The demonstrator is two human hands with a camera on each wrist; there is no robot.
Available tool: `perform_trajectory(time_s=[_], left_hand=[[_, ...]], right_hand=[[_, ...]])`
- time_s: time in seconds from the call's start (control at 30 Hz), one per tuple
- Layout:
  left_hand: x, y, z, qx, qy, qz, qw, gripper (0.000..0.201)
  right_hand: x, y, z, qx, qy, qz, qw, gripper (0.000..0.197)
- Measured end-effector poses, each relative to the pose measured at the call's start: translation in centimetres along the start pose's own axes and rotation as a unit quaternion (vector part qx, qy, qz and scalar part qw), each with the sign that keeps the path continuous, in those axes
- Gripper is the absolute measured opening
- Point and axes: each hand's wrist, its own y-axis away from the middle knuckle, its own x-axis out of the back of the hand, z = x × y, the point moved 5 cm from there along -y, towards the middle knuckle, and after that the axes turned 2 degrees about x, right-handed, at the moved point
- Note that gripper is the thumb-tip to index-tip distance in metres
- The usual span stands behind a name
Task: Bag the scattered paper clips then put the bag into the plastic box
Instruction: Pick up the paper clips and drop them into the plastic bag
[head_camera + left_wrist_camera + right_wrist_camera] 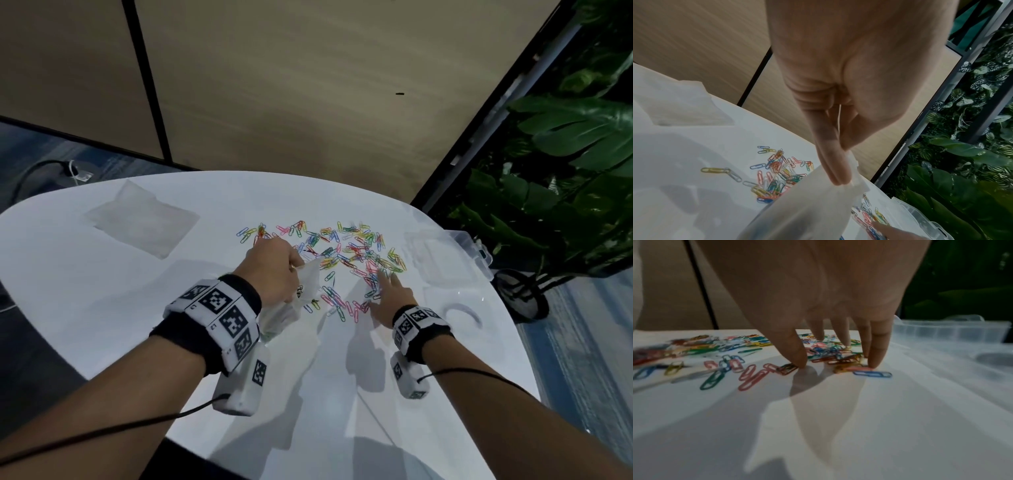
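Left hand (pixel 274 270): closed in a pinch on the rim of a translucent plastic bag (pixel 301 294), thumb against fingers as the left wrist view shows; the bag hangs below and to the inner side of this hand, above the white desk (pixel 102 308).

Right hand (pixel 390 294): fingers spread and fairly straight, fingertips (pixel 875 360) pressed down on the desk among the paper clips (pixel 342 253), holding nothing.

The paper clips, in mixed colours, lie scattered on the desk ahead of both hands and between them; some are under the right fingertips. A few dark shapes show through the bag; what they are cannot be told.

The clear plastic box (pixel 469 243) stands open, beyond and to the outer side of the right hand, near the desk edge.

A flat stack of clear bags (pixel 144 219) lies well beyond the left hand, to its outer side.
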Motion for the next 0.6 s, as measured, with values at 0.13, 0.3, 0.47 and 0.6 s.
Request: perform_trajectory(time_s=[0.13, 0.3, 0.47, 0.6], left_hand=[[-0.3, -0.1, -0.2, 0.002, -0.004, -0.009, 1.0, 0.031], [-0.3, 0.0, 0.1, -0.005, -0.008, -0.012, 1.0, 0.032], [-0.4, 0.2, 0.3, -0.002, -0.011, -0.024, 1.0, 0.031], [-0.7, 0.3, 0.6, 0.002, -0.007, -0.027, 1.0, 0.033]], right_hand=[[1.2, -0.1, -3.1, 0.096, 0.059, 0.064, 0.992, 0.029], [1.6, 0.4, -3.5, 0.08, -0.024, 0.072, 0.994, 0.026], [2.8, 2.2, -2.0, -0.038, -0.531, -0.01, 0.846, 0.008], [6.3, 5.2, -5.5, 0.031, -0.707, -0.076, 0.703, 0.018]])
